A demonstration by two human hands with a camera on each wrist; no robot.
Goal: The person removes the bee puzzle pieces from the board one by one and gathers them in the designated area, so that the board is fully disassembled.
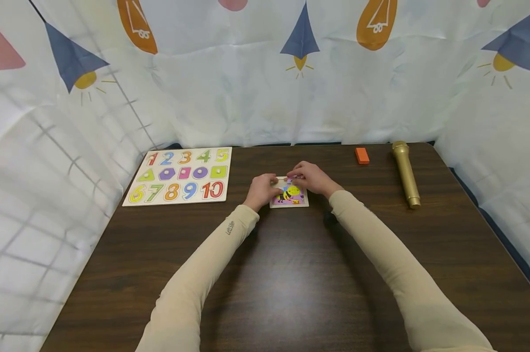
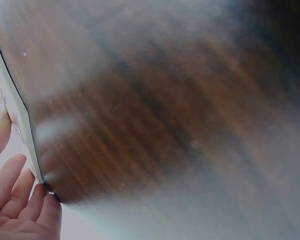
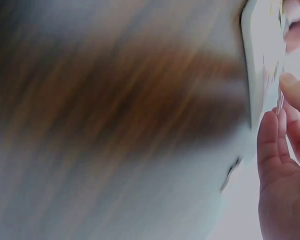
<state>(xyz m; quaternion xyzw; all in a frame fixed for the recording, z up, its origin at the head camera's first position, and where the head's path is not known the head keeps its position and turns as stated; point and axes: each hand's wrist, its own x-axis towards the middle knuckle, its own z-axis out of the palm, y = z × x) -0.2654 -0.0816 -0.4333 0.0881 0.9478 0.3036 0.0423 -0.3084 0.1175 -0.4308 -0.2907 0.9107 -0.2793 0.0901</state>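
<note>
While the left hand [image 1: 261,191] holds the left side of the small bee puzzle [image 1: 287,205], its thumb lies on the face and its bent fingers meet the edge. The right hand [image 1: 314,179] is at the puzzle's upper right corner, thumb and fingertips nearly together; in the right wrist view they pinch a thin piece [image 3: 280,101], whose shape is too small and blurred to tell. The puzzle lies flat on the dark wood-grained counter [image 1: 286,278], between the two hands, its yellow and black bee partly covered by fingers.

To the left, well apart from the puzzle, lies a cream number board [image 1: 181,183] with numerals 1 to 10 and a middle row of coloured shapes. Toward the counter's far right lie an orange block [image 1: 362,156] and, near it, a gold stick [image 1: 407,177] with a wider head. Behind hangs a white cloth [image 1: 247,98] printed with lamps and bulbs.
</note>
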